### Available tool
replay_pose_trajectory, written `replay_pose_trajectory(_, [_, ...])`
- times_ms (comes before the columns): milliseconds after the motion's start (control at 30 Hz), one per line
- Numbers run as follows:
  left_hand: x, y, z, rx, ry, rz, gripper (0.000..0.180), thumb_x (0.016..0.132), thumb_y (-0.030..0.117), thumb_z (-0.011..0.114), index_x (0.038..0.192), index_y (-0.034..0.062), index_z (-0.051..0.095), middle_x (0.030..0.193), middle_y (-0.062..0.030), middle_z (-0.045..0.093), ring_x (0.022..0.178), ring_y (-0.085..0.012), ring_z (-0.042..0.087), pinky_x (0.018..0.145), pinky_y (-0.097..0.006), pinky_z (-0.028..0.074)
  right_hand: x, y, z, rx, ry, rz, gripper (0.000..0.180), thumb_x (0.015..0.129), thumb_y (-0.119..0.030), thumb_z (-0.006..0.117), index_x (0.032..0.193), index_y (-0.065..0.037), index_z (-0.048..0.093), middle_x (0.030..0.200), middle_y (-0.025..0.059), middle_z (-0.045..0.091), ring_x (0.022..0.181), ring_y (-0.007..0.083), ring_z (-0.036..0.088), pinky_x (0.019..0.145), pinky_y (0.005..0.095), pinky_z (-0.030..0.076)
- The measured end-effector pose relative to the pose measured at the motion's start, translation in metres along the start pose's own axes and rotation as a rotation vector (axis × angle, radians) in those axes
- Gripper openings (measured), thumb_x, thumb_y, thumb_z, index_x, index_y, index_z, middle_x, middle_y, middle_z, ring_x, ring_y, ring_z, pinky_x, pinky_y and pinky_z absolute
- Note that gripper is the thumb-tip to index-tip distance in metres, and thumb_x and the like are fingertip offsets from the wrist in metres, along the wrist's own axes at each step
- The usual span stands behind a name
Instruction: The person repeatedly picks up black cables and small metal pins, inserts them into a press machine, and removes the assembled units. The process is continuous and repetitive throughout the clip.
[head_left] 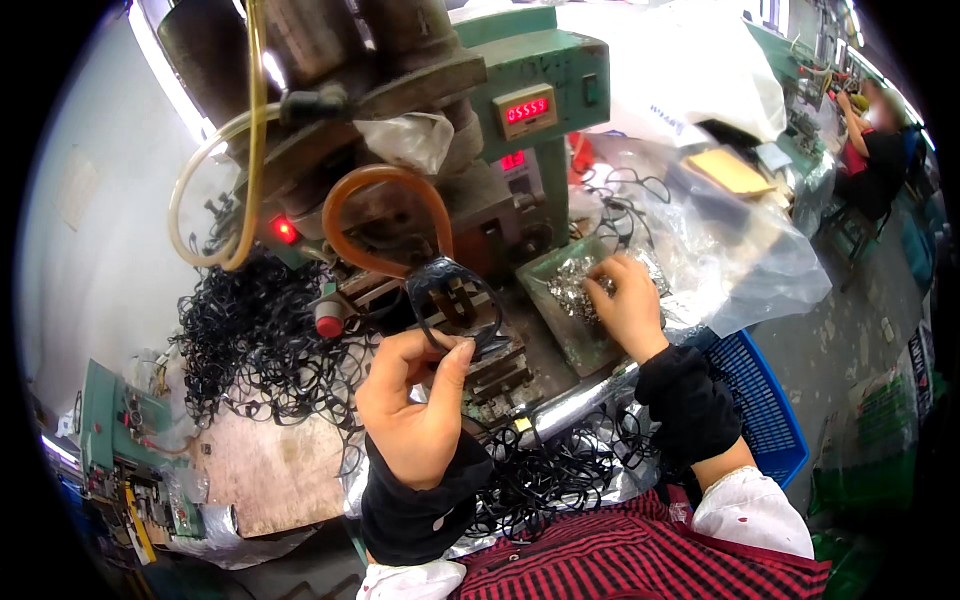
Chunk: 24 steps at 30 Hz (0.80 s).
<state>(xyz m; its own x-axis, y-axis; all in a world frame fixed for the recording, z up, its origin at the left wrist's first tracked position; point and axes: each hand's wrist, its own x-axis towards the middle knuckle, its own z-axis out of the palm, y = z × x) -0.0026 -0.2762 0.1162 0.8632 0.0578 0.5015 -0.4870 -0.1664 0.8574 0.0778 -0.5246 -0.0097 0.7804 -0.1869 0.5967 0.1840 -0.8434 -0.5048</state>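
Note:
My left hand [412, 405] is closed, thumb against fingers, on a black cord loop [499, 318] at the front of the green press [465, 285]. The loop stands up around the press's small work head. My right hand [632, 308] reaches into a green metal tray [590, 350] of small shiny metal pieces [572, 288]. Its thumb and fingertips are bent together over the pieces; what they pinch, if anything, is too small to make out.
Black cord loops [265, 340] lie piled left of the press, and more loops [550, 465] lie near my lap. A red button [329, 326] sits beside the work head. A blue basket [760, 410] stands at the right. Another person [880, 150] sits at the far right.

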Motion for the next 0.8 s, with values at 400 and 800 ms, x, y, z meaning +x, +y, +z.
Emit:
replay_pose_trajectory(400, [-0.031,-0.009,-0.033,0.326,0.147,0.149,0.024,0.080,-0.005,0.070,0.102,-0.0019,0.063,0.096,-0.0150,0.071,0.094,-0.0236,0.067,0.089,-0.032,0.049,0.012,-0.021,0.051,-0.246,-0.084,-0.267,0.014,0.072,-0.012,0.067,0.085,-0.007,0.066,0.090,0.0115,0.059,0.090,0.0314,0.058,0.069,0.0422,0.048])
replay_pose_trajectory(800, [-0.005,-0.117,-0.228,1.264,0.344,-0.396,0.032,0.087,0.032,0.070,0.087,0.0005,0.069,0.098,-0.0204,0.065,0.089,-0.0318,0.064,0.078,-0.039,0.051,0.005,-0.036,0.001,0.301,0.096,-0.065,0.014,0.079,-0.002,0.068,0.093,-0.003,0.069,0.088,0.0125,0.067,0.084,0.0324,0.063,0.076,0.0393,0.049])
